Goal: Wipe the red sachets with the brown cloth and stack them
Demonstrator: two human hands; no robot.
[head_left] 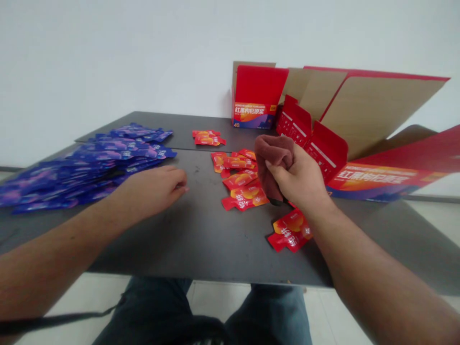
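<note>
My right hand [305, 179] is closed around a folded reddish-brown cloth [275, 155], held over the right side of the red sachets. Just left of the cloth, several red sachets [244, 195] with orange pictures lie in a loose pile. One more red sachet [292, 232] rests nearer the front, beside my right wrist. My left hand [160, 189] is curled into a loose fist above the dark table [201, 239], and nothing shows in its fingers. Beside it on the left spreads a large heap of blue-purple sachets [97, 160].
Two red sachets [208, 138] lie apart farther back. An open red box [255, 105] stands by the wall. Smaller red cartons [325, 148] lean near a large open carton [388, 179] on the right, its flaps spread wide. The table's front edge is close to my legs.
</note>
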